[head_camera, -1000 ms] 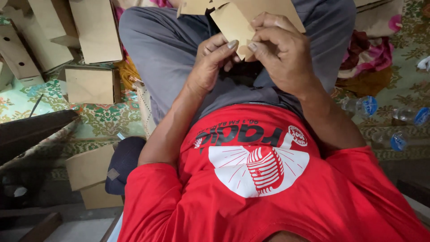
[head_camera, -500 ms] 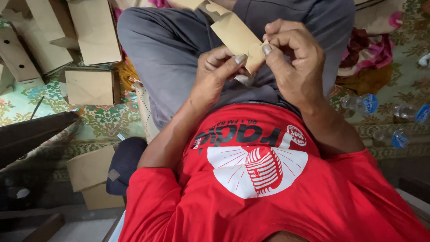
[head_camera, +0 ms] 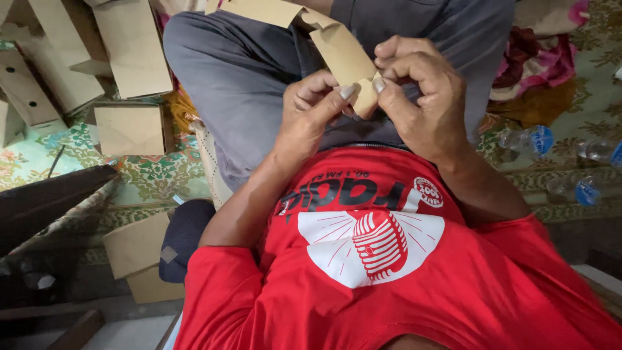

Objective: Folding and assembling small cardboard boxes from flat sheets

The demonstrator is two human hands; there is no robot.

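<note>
Now cardboard flap (head_camera: 343, 55) tilted further left; left hand (head_camera: 311, 113) and right hand (head_camera: 421, 91) fingers still pinching its lower edge.

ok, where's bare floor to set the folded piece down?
Best patch: green patterned mat between the small brown cardboard box and the dark blue cap. Another: mat right of the grey-trousered knee, above the clear plastic bottles. Crowded: upper left, stacked flat cardboard boxes. Both hands pinch the tan cardboard piece.

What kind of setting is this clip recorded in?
Probably a home floor used for hand-making cardboard boxes. The person sits on a patterned mat, folded brown boxes lie about, plastic water bottles lie nearby, and both hands pinch a cardboard piece.
</note>
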